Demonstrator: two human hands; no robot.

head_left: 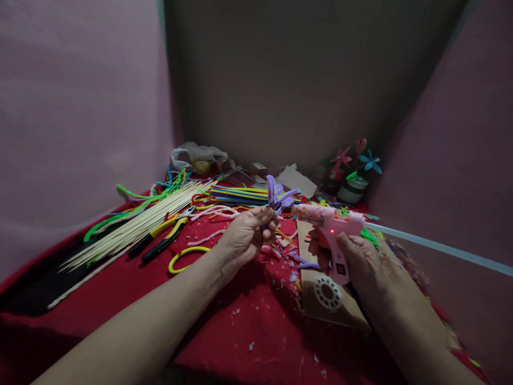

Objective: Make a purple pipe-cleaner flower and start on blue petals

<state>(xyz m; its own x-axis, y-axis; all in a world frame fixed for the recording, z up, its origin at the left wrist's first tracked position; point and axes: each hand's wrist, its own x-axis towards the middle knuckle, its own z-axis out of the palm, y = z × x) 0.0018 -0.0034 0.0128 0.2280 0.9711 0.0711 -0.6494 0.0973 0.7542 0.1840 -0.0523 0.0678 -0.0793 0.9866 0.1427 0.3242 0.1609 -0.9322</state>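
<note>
My left hand (247, 235) is closed around the base of a purple pipe-cleaner flower (279, 194), holding it upright above the red cloth (224, 331). My right hand (360, 262) grips the handle of a pink glue gun (332, 227) whose nozzle points left, close to the flower's base. A small red light glows on the gun. A long clear glue stick (441, 247) runs out of the gun's back to the right.
A bundle of bamboo skewers (136, 227), yellow-handled pliers (164, 240), a yellow loop (185, 255) and coloured pipe cleaners (236, 193) lie left. A cardboard piece (316, 299) with a white tape spool (327, 292) lies under the gun. A pot of finished flowers (352, 184) stands behind.
</note>
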